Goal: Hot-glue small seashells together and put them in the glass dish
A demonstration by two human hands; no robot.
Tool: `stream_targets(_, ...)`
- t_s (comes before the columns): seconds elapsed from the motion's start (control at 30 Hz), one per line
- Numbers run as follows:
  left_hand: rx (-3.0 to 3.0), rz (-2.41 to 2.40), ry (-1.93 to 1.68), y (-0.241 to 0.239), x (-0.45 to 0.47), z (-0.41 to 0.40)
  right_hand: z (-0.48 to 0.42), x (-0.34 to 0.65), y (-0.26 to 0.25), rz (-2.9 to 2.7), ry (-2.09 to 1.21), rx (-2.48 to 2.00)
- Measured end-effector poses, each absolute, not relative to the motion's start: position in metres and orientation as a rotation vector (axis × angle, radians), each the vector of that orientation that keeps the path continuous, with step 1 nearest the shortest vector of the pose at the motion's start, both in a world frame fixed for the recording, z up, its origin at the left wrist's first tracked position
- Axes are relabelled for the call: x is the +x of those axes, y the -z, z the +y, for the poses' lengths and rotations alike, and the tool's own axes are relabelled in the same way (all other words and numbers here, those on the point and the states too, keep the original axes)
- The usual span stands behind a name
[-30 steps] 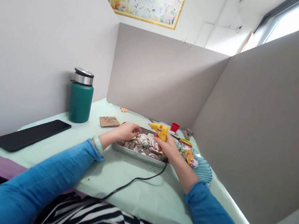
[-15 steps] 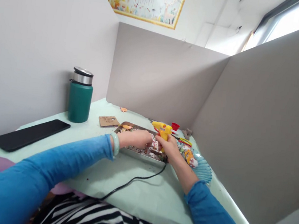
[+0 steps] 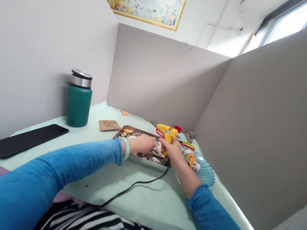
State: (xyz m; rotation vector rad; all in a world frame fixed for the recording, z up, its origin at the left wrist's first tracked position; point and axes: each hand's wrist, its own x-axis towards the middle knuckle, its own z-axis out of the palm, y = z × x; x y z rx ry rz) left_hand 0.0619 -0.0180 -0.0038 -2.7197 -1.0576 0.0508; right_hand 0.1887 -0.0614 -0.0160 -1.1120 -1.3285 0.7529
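Observation:
A yellow glue gun (image 3: 169,133) is gripped in my right hand (image 3: 175,152), its nozzle pointing away to the left or right, I cannot tell which. Its black cord (image 3: 139,183) runs down across the table to my lap. Over the metal tray (image 3: 147,162) my left hand (image 3: 144,144) has its fingers curled and pointing down. Whatever is in its fingertips is hidden. Shells and small pieces fill the tray, and a white speckled shell-like piece (image 3: 158,148) shows between my two hands.
A blue shell-shaped dish (image 3: 208,174) with colourful pieces lies right of the tray, near yellow-handled scissors or pliers (image 3: 187,145) and a red cup (image 3: 178,129). Leftward are a brown card (image 3: 109,125), a green flask (image 3: 78,106) and a black flat slab (image 3: 25,140). Grey partitions (image 3: 164,78) enclose the table.
My left hand has shifted slightly over the tray, with its forearm swung a little to the right. The right hand still grips the glue gun. The whole view has moved slightly.

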Motion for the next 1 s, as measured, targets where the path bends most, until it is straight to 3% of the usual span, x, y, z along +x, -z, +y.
stream_targets(0.17, -2.736, -1.095, 0.071, -0.008, 0.038, -0.023, -0.060, 0.190, 0.017, -1.331, -0.748, -1.105)
stream_targets(0.47, -2.909, -1.478, 0.731, -0.003, -0.007, -0.004, -0.063, 0.189, 0.017, -1.375, -0.766, -1.174)
stream_targets(0.83, -3.062, -1.262, 0.911, 0.008, 0.005, -0.015, -0.058, 0.185, 0.022, -1.461, -0.911, -1.079)
stream_targets(1.0, -3.099, -1.224, 0.966, 0.008, 0.012, -0.023, -0.060, 0.178, 0.022, -1.494, -0.809, -1.168)
